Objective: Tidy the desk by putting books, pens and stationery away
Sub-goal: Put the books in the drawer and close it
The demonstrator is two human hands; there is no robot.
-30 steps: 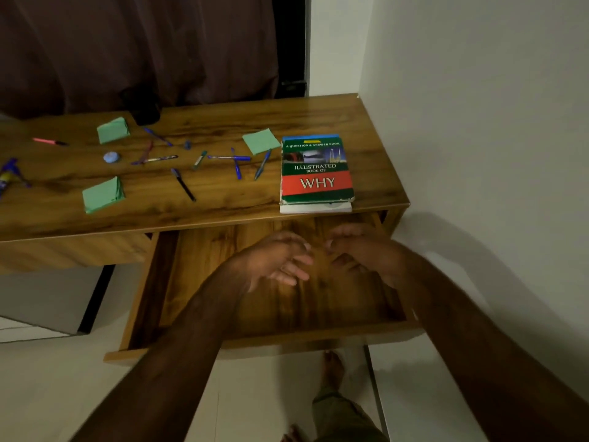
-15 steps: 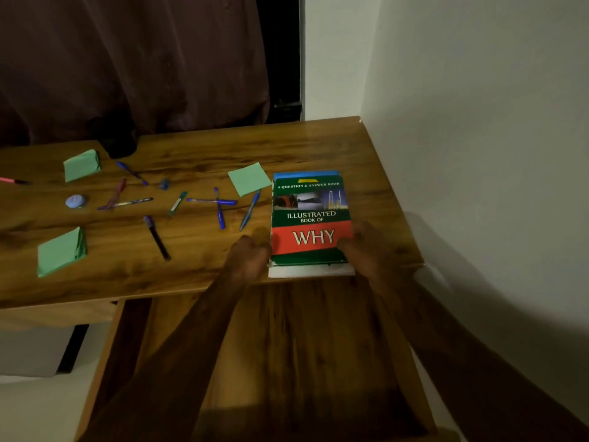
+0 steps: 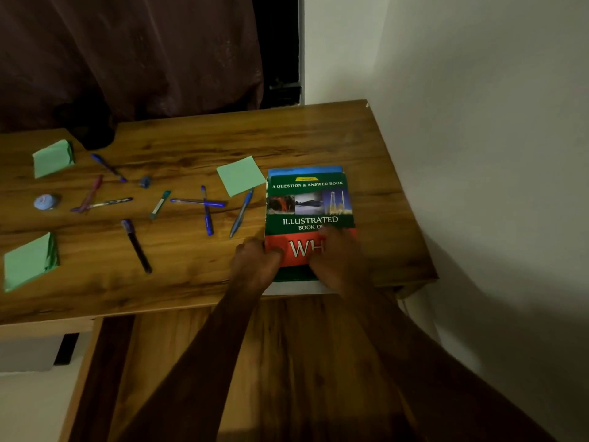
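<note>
A green and red book (image 3: 309, 202) titled "Illustrated Book of Why" lies at the right end of the wooden desk (image 3: 287, 138), on top of a blue book and a white one. My left hand (image 3: 255, 266) grips its near left edge, thumb on the cover. My right hand (image 3: 338, 260) lies over the near right part of the cover and hides part of the title. Several pens (image 3: 207, 215) lie scattered mid-desk, a black one (image 3: 137, 247) nearest the front edge. Green note pads (image 3: 241, 175) (image 3: 52, 157) (image 3: 30, 261) lie among them.
An open wooden drawer (image 3: 287, 362) juts out below the desk's front edge, under my forearms. A small round blue object (image 3: 46, 201) sits at the left. A white wall (image 3: 478, 154) runs close along the desk's right side, and a dark curtain (image 3: 127, 59) hangs behind.
Both hands rose from the open drawer to the book's near edge. Since half a second ago the right hand has slid further onto the cover and the left thumb has closed on it.
</note>
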